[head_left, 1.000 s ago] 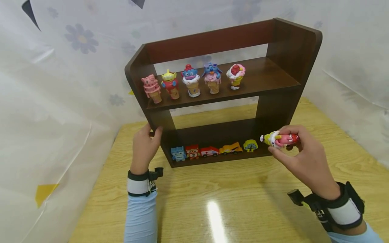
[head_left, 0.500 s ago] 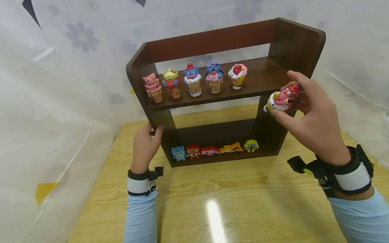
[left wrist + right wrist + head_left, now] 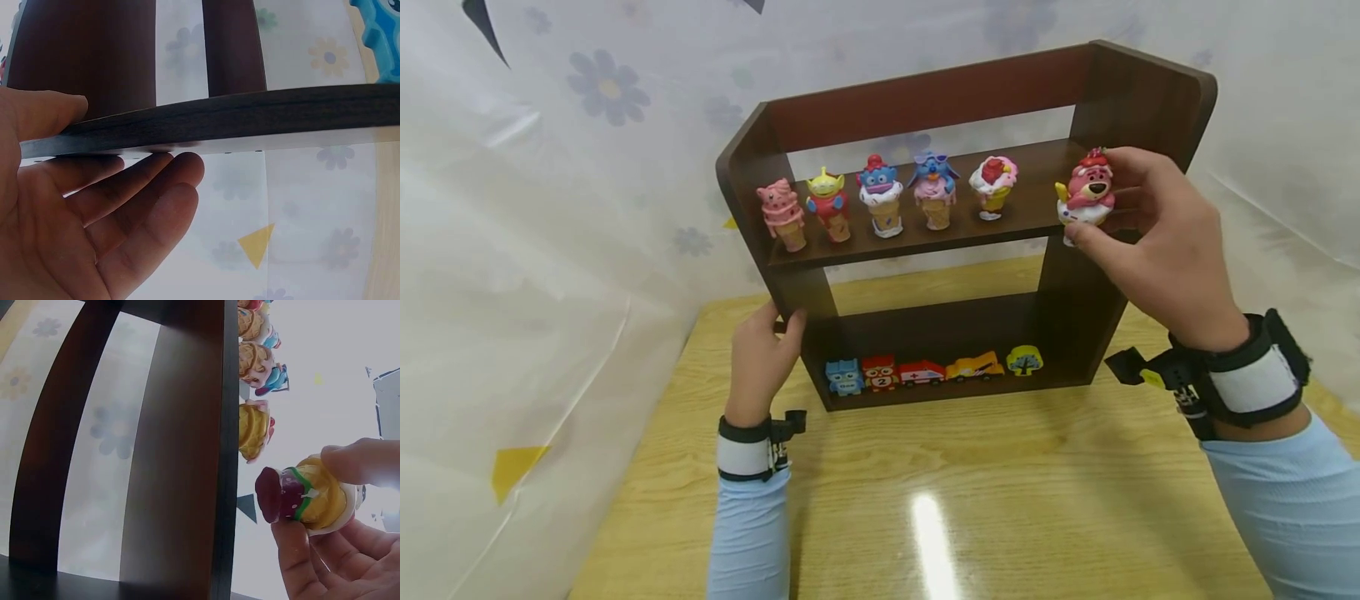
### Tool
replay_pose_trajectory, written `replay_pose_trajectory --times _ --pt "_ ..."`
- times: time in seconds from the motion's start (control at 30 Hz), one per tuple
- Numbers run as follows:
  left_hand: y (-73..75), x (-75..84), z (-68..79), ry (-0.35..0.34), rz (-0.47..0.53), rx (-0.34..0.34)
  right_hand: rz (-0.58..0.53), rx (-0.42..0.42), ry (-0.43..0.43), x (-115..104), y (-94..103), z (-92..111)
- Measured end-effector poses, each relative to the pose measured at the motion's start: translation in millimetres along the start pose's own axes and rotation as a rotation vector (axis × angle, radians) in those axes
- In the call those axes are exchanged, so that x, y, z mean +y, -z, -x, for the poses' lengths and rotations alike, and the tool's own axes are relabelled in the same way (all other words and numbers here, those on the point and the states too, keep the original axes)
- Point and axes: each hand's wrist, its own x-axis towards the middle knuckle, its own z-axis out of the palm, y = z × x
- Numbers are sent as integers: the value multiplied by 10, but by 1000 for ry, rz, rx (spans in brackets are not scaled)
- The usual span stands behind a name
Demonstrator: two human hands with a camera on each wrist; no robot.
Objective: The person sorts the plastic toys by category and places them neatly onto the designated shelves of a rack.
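Note:
My right hand (image 3: 1172,242) pinches a pink bear ice-cream figurine (image 3: 1090,185) between thumb and fingers, upright at the front edge of the upper shelf's right end. In the right wrist view the figurine's yellow cone and dark red base (image 3: 269,495) show beside the shelf edge. My left hand (image 3: 762,362) grips the left side panel of the dark brown shelf unit (image 3: 940,237); in the left wrist view the thumb (image 3: 53,112) lies on one face of the panel (image 3: 250,115) and the fingers on the other. Several ice-cream figurines line the upper shelf, the nearest a white-and-pink one (image 3: 992,185).
On the bottom shelf stand a blue owl block (image 3: 845,377), a red owl block (image 3: 879,372), a red ambulance (image 3: 921,372), a yellow truck (image 3: 974,366) and a yellow tree block (image 3: 1024,360). The unit stands on a wood-grain table (image 3: 1000,483), with flowered sheeting (image 3: 610,200) behind.
My right hand has raised the bear figurine from near the bottom shelf to the upper shelf's edge and turned it upright. My left hand stays on the side panel.

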Motion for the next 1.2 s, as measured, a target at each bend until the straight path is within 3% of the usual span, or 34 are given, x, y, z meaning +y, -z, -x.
replay_pose_trajectory --times 0.37,0.8,1.2 --pt "3 -15 9 15 3 -5 -28 14 -27 15 -71 -209" --pt "-5 -5 0 2 8 -5 37 -101 -151 66 -173 -358" --pt "-3 11 -12 14 16 -4 55 -120 -201 136 -228 -402"
